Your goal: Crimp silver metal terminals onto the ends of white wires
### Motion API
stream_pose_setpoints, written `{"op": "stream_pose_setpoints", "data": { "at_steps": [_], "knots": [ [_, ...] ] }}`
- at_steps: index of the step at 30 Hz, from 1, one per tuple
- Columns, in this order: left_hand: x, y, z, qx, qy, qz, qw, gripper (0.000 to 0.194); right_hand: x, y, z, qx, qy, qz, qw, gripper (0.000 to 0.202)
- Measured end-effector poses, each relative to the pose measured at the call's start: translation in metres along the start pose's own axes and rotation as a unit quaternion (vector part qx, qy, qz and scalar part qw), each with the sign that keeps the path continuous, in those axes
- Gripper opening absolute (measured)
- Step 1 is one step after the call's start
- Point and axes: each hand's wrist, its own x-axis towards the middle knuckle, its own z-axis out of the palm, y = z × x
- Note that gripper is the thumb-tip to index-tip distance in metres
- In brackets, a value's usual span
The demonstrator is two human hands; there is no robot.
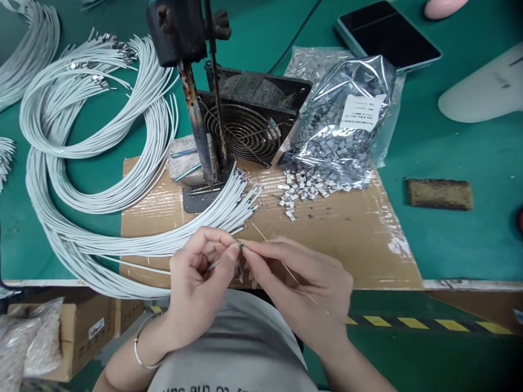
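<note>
My left hand (210, 283) is closed in a pinch on a white cable, whose short stretch shows between the fingers. Meeting it fingertip to fingertip, my right hand (300, 283) pinches the cable's tiny wire end, where a speck of green shows. A thin, pale wire (281, 264) like solder runs slantwise across my right hand. Just beyond the hands lies a bundle of white cables (196, 220), its stripped, coloured ends toward the middle. Past that, a soldering iron (198, 122) hangs upright in a stand, its tip low over a dark metal plate (196, 202).
Loose small metal connectors (304, 188) lie on the cardboard (347, 245) beside a clear bag of connectors (343, 130). A black fan (249, 120) stands behind the iron. Coiled white cables (98, 136) fill the left. At right are a brown block (440, 194) and a scale-like device (388, 35).
</note>
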Motion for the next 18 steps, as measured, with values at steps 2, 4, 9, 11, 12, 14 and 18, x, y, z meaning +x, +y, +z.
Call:
{"op": "stream_pose_setpoints", "data": {
  "at_steps": [2,4,9,11,12,14,18],
  "knots": [
    [0.002,0.003,-0.001,-0.013,-0.008,-0.011,1.000,0.012,0.005,-0.003,-0.004,0.069,-0.029,0.080,0.994,0.022],
    [0.004,0.004,-0.002,-0.014,-0.018,-0.019,1.000,0.012,0.010,-0.007,-0.008,0.124,-0.057,0.160,0.978,0.017],
    [0.004,0.004,-0.001,0.017,-0.014,-0.011,1.000,0.011,0.015,-0.011,-0.012,0.125,-0.077,0.215,0.966,0.008],
    [0.002,0.002,-0.001,0.040,-0.007,0.004,0.999,0.011,0.014,-0.011,-0.011,0.108,-0.072,0.194,0.972,0.009],
    [0.001,0.000,0.000,0.053,-0.003,0.011,0.999,0.011,0.013,-0.010,-0.010,0.096,-0.068,0.182,0.976,0.010],
    [-0.001,-0.002,-0.001,0.073,0.007,0.018,0.997,0.011,0.013,-0.010,-0.010,0.068,-0.063,0.165,0.982,0.012],
    [0.000,-0.003,-0.003,0.073,0.014,0.006,0.997,0.011,0.015,-0.008,-0.013,0.063,-0.067,0.163,0.982,0.013]
  ]
}}
